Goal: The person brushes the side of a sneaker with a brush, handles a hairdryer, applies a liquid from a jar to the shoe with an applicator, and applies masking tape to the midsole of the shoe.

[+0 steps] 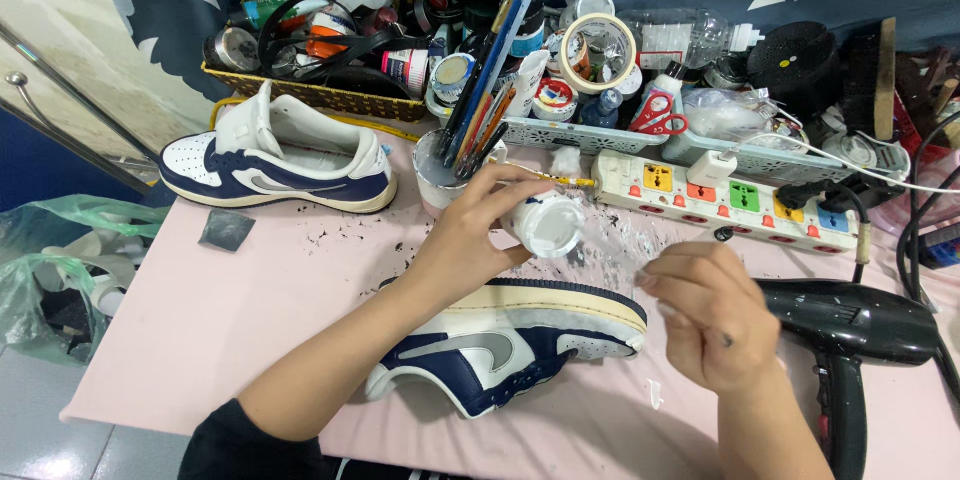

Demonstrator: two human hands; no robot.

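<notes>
Bottom center: navy-white sneaker (pixel 510 340) lying on pink table (pixel 230 310). R hand (pixel 712 315) curling loosely at center-right, contents unclear. L hand (pixel 470 235) gripping small white jar (pixel 548 224) w/ thin brush (pixel 555 179), mid-frame. Upper left: second sneaker (pixel 275 162) sitting.

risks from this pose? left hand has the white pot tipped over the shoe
1. The left hand holds the small white pot tilted, open end toward the camera; paint could drip onto the navy and white shoe below.
2. The pot sits close to the power strip; a splash might reach its sockets.
3. The hair dryer lies by the right hand, easily knocked.
</notes>
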